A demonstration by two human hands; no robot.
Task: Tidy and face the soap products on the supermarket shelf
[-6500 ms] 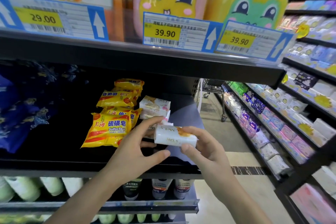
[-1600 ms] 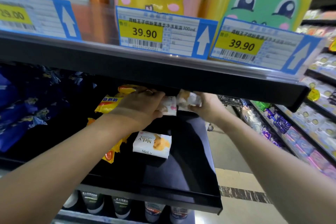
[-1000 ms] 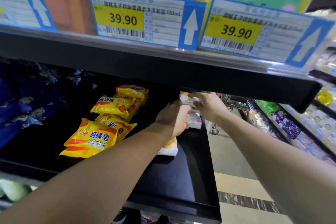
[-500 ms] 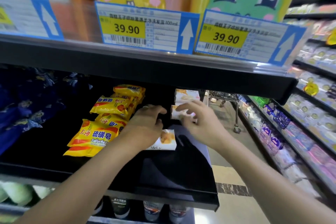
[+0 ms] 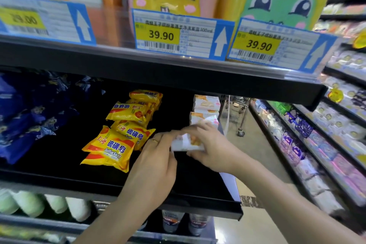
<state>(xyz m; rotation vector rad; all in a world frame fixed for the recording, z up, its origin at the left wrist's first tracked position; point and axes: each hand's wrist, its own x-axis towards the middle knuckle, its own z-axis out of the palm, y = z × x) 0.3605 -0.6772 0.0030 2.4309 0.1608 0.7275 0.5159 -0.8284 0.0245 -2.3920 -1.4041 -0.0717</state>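
Observation:
A white soap box (image 5: 187, 142) with an orange picture sits between both of my hands over the black shelf (image 5: 198, 184). My left hand (image 5: 158, 156) holds its left end and my right hand (image 5: 210, 148) grips its right end, fingers curled over the top. Behind it, more white soap boxes (image 5: 206, 109) are stacked at the back right of the shelf. Several yellow sulfur soap packs (image 5: 118, 136) lie in a loose row to the left.
Dark blue bags (image 5: 29, 117) fill the shelf's left side. The upper shelf edge (image 5: 158, 73) with 39.90 price tags hangs low overhead. Bottles (image 5: 174, 222) stand on the shelf below. An aisle with stocked shelves (image 5: 316, 144) runs to the right.
Both hands have drawn back from the rear stack toward the shelf's front. They now hold the white soap box that lay on the shelf.

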